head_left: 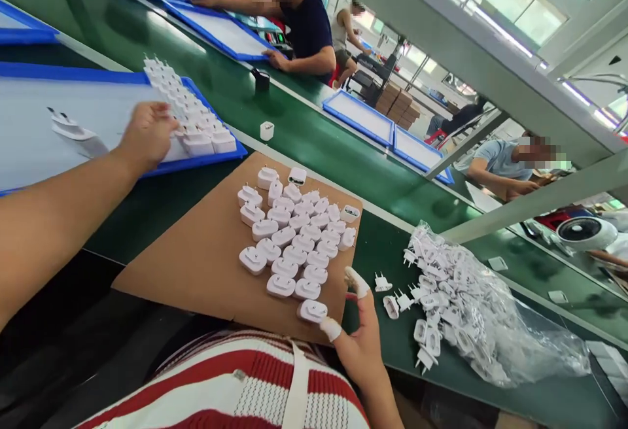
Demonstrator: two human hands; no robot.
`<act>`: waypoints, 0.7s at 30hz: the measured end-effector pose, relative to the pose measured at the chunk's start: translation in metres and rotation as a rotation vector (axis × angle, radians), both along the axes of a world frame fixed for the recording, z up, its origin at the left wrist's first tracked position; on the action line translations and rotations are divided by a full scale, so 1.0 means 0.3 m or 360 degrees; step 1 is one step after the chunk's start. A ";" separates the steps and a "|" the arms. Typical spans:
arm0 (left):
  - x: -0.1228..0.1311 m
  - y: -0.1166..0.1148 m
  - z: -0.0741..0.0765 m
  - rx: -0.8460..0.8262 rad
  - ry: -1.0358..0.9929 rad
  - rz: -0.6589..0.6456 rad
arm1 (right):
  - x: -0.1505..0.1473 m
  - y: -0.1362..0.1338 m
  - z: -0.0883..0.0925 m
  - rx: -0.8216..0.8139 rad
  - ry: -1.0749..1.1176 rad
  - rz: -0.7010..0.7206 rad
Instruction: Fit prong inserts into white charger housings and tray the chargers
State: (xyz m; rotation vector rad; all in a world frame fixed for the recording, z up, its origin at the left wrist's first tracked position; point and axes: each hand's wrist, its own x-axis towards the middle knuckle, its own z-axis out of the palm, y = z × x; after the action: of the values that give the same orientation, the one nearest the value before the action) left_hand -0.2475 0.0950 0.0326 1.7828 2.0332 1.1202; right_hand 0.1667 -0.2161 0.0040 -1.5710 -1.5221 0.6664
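Observation:
My left hand [148,133] is closed beside packed rows of white plug adapters [184,105] at the right end of a blue-rimmed tray [29,108]. What its fingers hold, if anything, is hidden. Left of it, a white two-pin piece [71,129] shows blurred over the tray. My right hand [360,331] is at the right edge of a brown cardboard sheet [196,252], thumb and forefinger apart, both tips in white finger covers. The thumb tip is close to a plug adapter [313,311]; whether they touch I cannot tell. Several similar adapters [294,233] stand pins-up on the cardboard.
A clear plastic bag [495,324] of white plug parts [441,305] lies open at right, some parts spilled out. Across the green conveyor [216,82] are a white piece [266,131], a black piece [260,79] and blue-rimmed trays [358,115]. A co-worker [307,27] sits opposite.

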 end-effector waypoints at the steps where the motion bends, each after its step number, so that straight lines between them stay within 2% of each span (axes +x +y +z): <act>1: 0.020 -0.042 0.000 0.0094 -0.0014 0.0100 | -0.014 -0.003 -0.017 -0.0008 -0.0051 0.0059; 2: 0.043 -0.094 -0.002 0.0206 -0.0032 0.0151 | -0.028 -0.004 -0.035 -0.0019 -0.0114 0.0093; 3: 0.069 -0.155 -0.006 0.0342 -0.0038 0.0072 | -0.042 -0.004 -0.054 -0.0029 -0.0185 0.0108; 4: 0.096 -0.222 -0.012 0.0447 -0.0063 -0.0135 | -0.055 -0.001 -0.073 -0.0030 -0.0257 0.0103; 6: 0.152 -0.366 -0.034 0.0396 -0.0120 -0.0774 | -0.079 0.008 -0.106 -0.0008 -0.0377 0.0071; 7: 0.178 -0.436 -0.048 0.0394 -0.0097 -0.0981 | -0.088 0.014 -0.118 0.0007 -0.0421 0.0059; 8: 0.202 -0.501 -0.063 0.0387 -0.0055 -0.1103 | -0.095 0.021 -0.124 0.0017 -0.0456 0.0055; 9: 0.225 -0.560 -0.078 0.0393 -0.0004 -0.1155 | -0.099 0.028 -0.124 0.0017 -0.0485 0.0063; 11: 0.267 -0.658 -0.103 0.0481 0.0096 -0.1118 | -0.097 0.045 -0.110 0.0008 -0.0534 0.0123; 14: 0.330 -0.755 -0.119 0.0767 0.0183 -0.1080 | -0.072 0.078 -0.066 -0.0006 -0.0610 0.0330; 17: 0.400 -0.792 -0.115 0.0909 0.0298 -0.1229 | -0.031 0.121 -0.024 -0.0030 -0.0677 0.0567; 21: 0.467 -0.784 -0.105 0.0656 0.0409 -0.1349 | 0.019 0.183 0.001 -0.0090 -0.0707 0.0730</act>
State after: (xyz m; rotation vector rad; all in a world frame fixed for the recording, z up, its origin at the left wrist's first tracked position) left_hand -0.1074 -0.1402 0.0012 2.7017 0.9206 1.0830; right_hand 0.1723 -0.1612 0.0042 -1.4840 -2.2529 0.6359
